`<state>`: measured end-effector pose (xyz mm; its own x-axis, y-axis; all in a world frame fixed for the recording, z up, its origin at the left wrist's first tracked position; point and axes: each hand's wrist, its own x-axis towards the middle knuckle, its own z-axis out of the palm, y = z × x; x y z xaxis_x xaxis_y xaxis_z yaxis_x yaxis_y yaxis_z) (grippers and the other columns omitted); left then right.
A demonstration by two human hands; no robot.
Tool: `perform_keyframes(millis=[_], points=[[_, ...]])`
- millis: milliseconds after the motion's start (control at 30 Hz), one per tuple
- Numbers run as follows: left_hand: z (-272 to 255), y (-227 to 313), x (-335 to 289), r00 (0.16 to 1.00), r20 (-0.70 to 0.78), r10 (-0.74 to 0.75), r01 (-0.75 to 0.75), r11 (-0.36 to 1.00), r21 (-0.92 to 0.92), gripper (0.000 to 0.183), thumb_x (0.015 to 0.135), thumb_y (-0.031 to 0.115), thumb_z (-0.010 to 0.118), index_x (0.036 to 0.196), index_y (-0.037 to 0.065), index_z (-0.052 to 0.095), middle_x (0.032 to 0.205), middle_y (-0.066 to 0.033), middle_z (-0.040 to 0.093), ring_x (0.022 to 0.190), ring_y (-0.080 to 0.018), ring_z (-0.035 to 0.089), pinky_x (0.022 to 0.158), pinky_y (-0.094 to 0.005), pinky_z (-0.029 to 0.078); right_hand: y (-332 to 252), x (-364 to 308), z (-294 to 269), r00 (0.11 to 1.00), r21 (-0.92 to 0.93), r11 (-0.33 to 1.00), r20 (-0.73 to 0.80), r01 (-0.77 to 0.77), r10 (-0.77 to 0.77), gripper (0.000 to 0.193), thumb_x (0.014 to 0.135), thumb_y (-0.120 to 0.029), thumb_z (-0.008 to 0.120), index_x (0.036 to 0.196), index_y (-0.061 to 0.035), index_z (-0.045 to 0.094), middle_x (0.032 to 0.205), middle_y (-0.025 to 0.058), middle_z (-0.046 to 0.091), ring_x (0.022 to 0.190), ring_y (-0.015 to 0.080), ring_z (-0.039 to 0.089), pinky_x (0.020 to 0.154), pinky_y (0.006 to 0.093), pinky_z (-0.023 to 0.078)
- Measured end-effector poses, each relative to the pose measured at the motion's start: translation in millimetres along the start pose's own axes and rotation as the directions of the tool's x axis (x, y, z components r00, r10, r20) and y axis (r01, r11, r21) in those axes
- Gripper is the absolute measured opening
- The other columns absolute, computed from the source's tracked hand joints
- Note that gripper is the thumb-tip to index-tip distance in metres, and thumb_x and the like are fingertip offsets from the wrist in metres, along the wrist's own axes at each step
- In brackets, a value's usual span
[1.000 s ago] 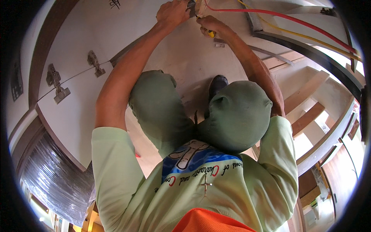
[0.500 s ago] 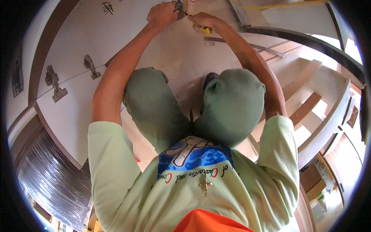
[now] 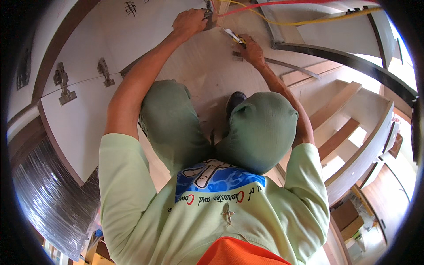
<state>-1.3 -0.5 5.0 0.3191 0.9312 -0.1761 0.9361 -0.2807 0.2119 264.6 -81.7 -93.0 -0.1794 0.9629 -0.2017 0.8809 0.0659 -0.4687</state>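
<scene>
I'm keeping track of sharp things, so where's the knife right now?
In the head view, the knife is near the top, slightly right of centre, held in the right hand and just above the strip.

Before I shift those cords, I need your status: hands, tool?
Left hand at dark piece. Right hand grips yellow-black tool. Red cord, yellow cord beyond right hand.

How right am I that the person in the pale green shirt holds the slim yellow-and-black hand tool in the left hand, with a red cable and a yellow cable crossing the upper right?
Only the hand is wrong: the head view shows the yellow-and-black tool in the right hand. Red cable and yellow cable are as you say.
</scene>
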Motion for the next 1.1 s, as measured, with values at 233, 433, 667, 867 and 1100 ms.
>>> perform_keyframes(millis=[233,433,667,867,1100], points=[[-3,0,1,0.999,0.046,-0.013,0.013,1.0,0.0,0.032,0.09,0.033,0.062,0.11,0.008,0.065,0.096,-0.0169,0.069,0.089,-0.0345,0.068,0.082,-0.0469,0.055,44,22,9,0.978,-0.153,0.983,-0.166,0.099,-0.124,0.036,0.085,-0.019,0.065,0.12,-0.0144,0.057,0.11,0.0186,0.062,0.1,0.0405,0.06,0.087,0.0494,0.048],[-1,4,-1,0.999,-0.006,-0.049,0.049,0.999,-0.022,0.033,0.091,0.033,0.061,0.113,0.009,0.065,0.097,-0.0162,0.07,0.091,-0.0343,0.068,0.082,-0.0466,0.055,-21,29,18,0.8,-0.124,0.911,-0.442,0.394,-0.406,0.051,0.083,-0.014,0.067,0.131,-0.0146,0.052,0.117,0.0169,0.059,0.106,0.0394,0.057,0.092,0.0489,0.046],[-10,7,-1,0.997,0.06,-0.046,0.048,0.998,-0.031,0.036,0.091,0.037,0.061,0.107,0.005,0.066,0.096,-0.0175,0.07,0.091,-0.0341,0.069,0.081,-0.0463,0.054,-105,34,67,0.865,0.349,0.904,-0.5,0.248,-0.044,0.07,0.084,-0.004,0.065,0.146,-0.0009,0.032,0.139,0.0213,0.045,0.125,0.0378,0.047,0.104,0.0419,0.038],[-7,5,-2,1.0,-0.014,-0.019,0.019,1.0,-0.004,0.042,0.091,0.042,0.062,0.098,0.001,0.068,0.087,-0.0185,0.07,0.078,-0.0333,0.07,0.072,-0.0441,0.056,-107,44,88,0.843,0.429,0.868,-0.537,0.251,0.022,0.068,0.086,-0.002,0.061,0.147,0.0008,0.03,0.141,0.0225,0.042,0.129,0.035,0.046,0.108,0.0398,0.035],[7,-4,7,1.0,0.011,0.001,-0.002,0.994,0.108,0.04,0.09,0.04,0.063,0.093,0.0,0.068,0.079,-0.0193,0.069,0.075,-0.0312,0.07,0.071,-0.0433,0.056,-94,58,88,0.774,0.391,0.868,-0.633,0.305,0.012,0.045,0.083,-0.001,0.058,0.127,0.0003,0.046,0.121,0.0199,0.055,0.113,0.0337,0.053,0.097,0.0408,0.04]])
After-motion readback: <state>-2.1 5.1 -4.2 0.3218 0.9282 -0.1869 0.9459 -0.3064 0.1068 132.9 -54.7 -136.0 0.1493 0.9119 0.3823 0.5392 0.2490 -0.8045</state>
